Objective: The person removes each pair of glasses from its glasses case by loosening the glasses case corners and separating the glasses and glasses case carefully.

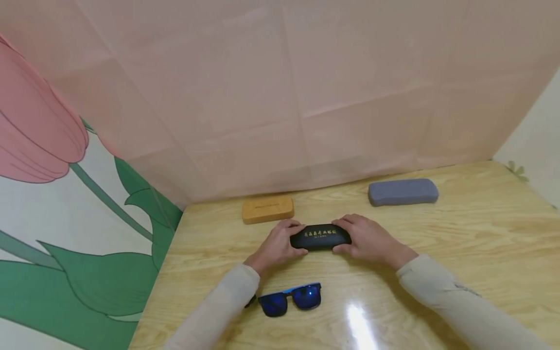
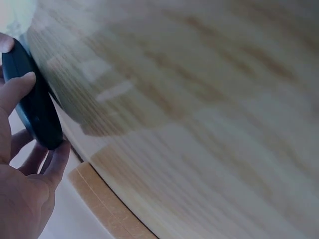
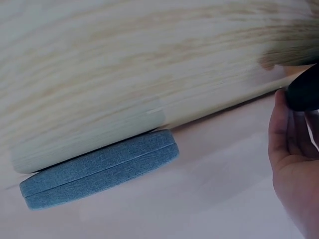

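Observation:
A black glasses case [image 1: 321,237] with gold lettering is held between both hands near the middle of the table. My left hand [image 1: 280,241] grips its left end, thumb on the near side and fingers on the far side. At the right end, my right hand [image 1: 366,239] pinches it the same way. The left wrist view shows the case [image 2: 37,107] closed, with fingers curled about its end. Only part of the case [image 3: 305,90] enters the right wrist view. Nearer to me lie sunglasses [image 1: 290,299] with dark blue lenses, partly beside the left sleeve.
An orange-tan glasses case [image 1: 268,209] lies behind the left hand, close to the pink cloth backdrop [image 1: 245,107]. Farther right at the back is a blue-grey fabric case [image 1: 403,192]. The wooden table [image 1: 472,233] meets a painted wall [image 1: 109,243] at left.

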Demonstrator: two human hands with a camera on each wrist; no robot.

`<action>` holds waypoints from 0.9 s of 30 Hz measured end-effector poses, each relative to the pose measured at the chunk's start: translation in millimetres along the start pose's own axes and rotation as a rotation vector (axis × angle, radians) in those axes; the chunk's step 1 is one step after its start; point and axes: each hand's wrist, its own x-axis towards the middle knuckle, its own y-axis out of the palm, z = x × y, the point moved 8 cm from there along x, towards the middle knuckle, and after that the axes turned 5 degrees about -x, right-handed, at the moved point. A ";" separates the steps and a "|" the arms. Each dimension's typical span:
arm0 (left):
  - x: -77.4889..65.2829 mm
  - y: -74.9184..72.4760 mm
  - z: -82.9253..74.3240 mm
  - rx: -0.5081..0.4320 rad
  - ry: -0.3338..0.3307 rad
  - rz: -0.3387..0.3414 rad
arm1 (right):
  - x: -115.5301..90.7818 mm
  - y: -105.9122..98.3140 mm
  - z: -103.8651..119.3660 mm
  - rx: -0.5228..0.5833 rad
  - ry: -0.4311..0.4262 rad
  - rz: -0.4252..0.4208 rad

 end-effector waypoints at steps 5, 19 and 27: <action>0.7 -0.6 0.0 -0.010 -0.005 -0.002 | 0.8 -1.3 -1.8 -0.013 -0.010 0.013; 3.9 -1.1 -3.0 -0.008 0.023 -0.023 | 3.9 -3.0 -5.1 -0.038 -0.070 0.015; -2.1 -1.9 -1.5 0.007 0.028 -0.019 | 3.8 -1.1 0.4 -0.013 -0.071 0.035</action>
